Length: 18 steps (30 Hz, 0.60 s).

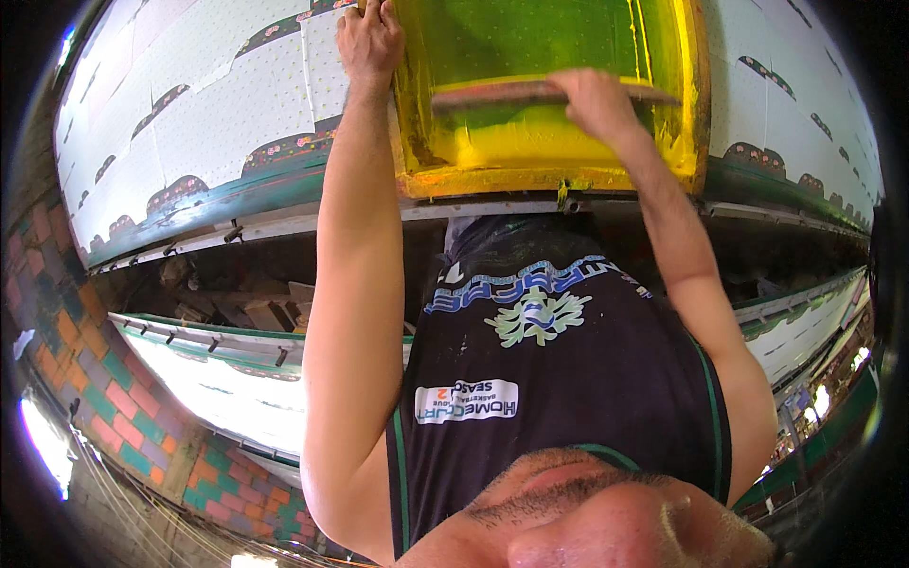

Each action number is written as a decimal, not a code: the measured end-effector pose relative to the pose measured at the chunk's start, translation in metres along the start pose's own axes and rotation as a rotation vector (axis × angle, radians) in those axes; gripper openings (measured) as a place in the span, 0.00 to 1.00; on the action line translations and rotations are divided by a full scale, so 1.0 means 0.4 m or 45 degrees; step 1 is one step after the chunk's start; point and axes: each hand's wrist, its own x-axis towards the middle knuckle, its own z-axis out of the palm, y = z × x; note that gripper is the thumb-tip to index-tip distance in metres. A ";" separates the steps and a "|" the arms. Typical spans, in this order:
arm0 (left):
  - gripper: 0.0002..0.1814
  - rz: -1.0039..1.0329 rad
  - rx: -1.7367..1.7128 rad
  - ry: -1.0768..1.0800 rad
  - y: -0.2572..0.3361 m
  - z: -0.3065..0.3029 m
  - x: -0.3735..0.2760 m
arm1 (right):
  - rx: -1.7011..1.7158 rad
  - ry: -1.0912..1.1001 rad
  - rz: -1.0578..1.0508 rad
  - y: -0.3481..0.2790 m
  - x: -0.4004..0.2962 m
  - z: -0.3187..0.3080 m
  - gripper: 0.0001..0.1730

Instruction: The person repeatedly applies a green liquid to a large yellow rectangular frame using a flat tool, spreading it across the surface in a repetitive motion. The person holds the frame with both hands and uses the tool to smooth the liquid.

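A screen-printing frame [696, 106] lies on the long table in front of me, its wooden rim smeared with yellow ink. My left hand [373, 42] grips the frame's left side near the top of the view. In my right hand [596, 99], slightly blurred, is a long squeegee [497, 96], which spans most of the frame's width. It rests across the green-looking mesh [518, 42]. Wet yellow ink [540, 145] covers the mesh between the squeegee and the near rim. Whatever lies under the frame is hidden.
White dotted sheets [234, 106] cover the table on both sides, with dark floral patches [177, 192] showing between them. A metal rail [284, 220] with small stops runs along the near edge. Behind me stands another long table [213, 376]; loose cords [142, 497] hang at lower left.
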 end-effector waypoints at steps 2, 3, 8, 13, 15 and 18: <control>0.29 -0.005 0.003 -0.019 0.009 -0.002 0.011 | 0.137 0.033 0.116 -0.053 -0.099 0.043 0.24; 0.29 -0.009 0.011 -0.034 0.011 -0.001 0.014 | 0.139 0.074 0.115 -0.063 -0.122 0.061 0.25; 0.30 0.033 0.126 0.063 -0.029 0.067 0.011 | 0.131 0.199 0.024 -0.052 -0.118 0.122 0.20; 0.30 0.068 0.210 0.073 -0.072 0.078 0.020 | 0.058 0.186 -0.026 -0.054 -0.098 0.121 0.14; 0.29 0.063 0.222 0.047 -0.084 0.072 0.015 | 0.060 0.077 0.006 -0.081 -0.125 0.122 0.11; 0.29 0.093 0.244 0.072 -0.115 0.069 0.023 | 0.078 0.085 -0.052 -0.102 -0.155 0.171 0.12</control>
